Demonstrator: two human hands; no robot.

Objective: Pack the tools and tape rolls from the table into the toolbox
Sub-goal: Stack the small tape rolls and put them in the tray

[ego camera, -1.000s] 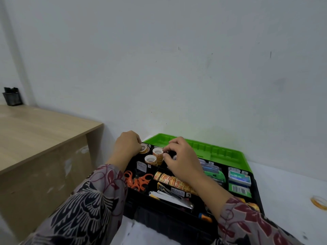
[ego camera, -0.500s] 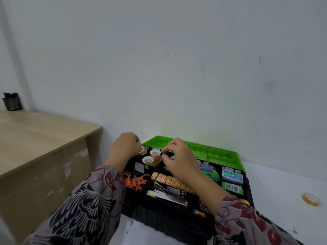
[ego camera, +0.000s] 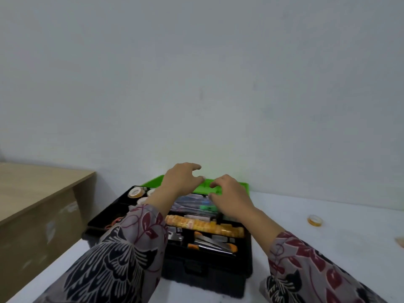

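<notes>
Fingers [ego camera: 194,169] spread and empty on both hands, left hand [ego camera: 180,180] and right hand [ego camera: 229,196] hovering mid-frame over the toolbox [ego camera: 209,265]; one tape roll [ego camera: 315,220] lies right on the tabletop [ego camera: 328,243].

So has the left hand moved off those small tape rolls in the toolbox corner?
Yes. The left hand has lifted from the small tape rolls toward the green lid.

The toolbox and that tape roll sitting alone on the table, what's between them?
Nothing: the head view shows only bare white table between the toolbox and the tape roll.
</notes>
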